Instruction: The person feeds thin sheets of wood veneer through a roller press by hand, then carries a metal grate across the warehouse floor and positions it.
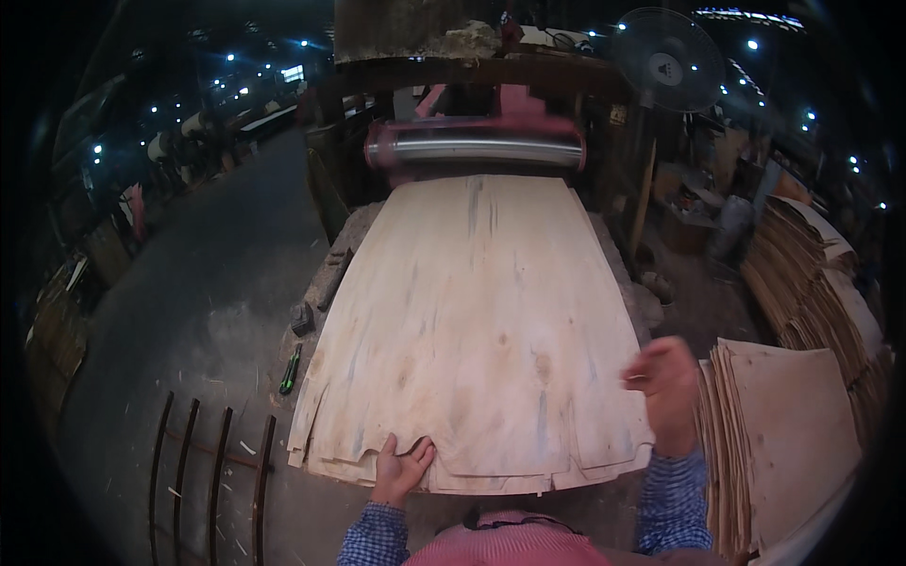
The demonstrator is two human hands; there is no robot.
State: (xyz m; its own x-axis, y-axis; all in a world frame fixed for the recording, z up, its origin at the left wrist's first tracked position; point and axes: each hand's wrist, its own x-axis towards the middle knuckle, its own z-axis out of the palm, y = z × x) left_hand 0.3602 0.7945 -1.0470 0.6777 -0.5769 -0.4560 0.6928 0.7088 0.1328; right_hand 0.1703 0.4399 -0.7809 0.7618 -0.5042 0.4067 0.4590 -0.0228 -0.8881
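A wide stack of pale wood veneer sheets [472,321] lies before me, its near edge ragged and its top marked with knots and grey streaks. My left hand [404,469] is at the near edge, left of the middle, palm up with its fingers apart, touching the notched rim of the sheets. Beside the right near corner of the stack, my right hand [665,391] is raised and smeared by motion; its fingers look bent, and nothing shows in them. A metal roller [477,148] with pink ends spans the far end of the stack.
A green and black utility knife [291,369] and a dark block [302,319] lie along the left ledge. A metal bar rack [217,472] is on the floor at left. More veneer piles [793,424] stand at right, with a fan [668,66] behind.
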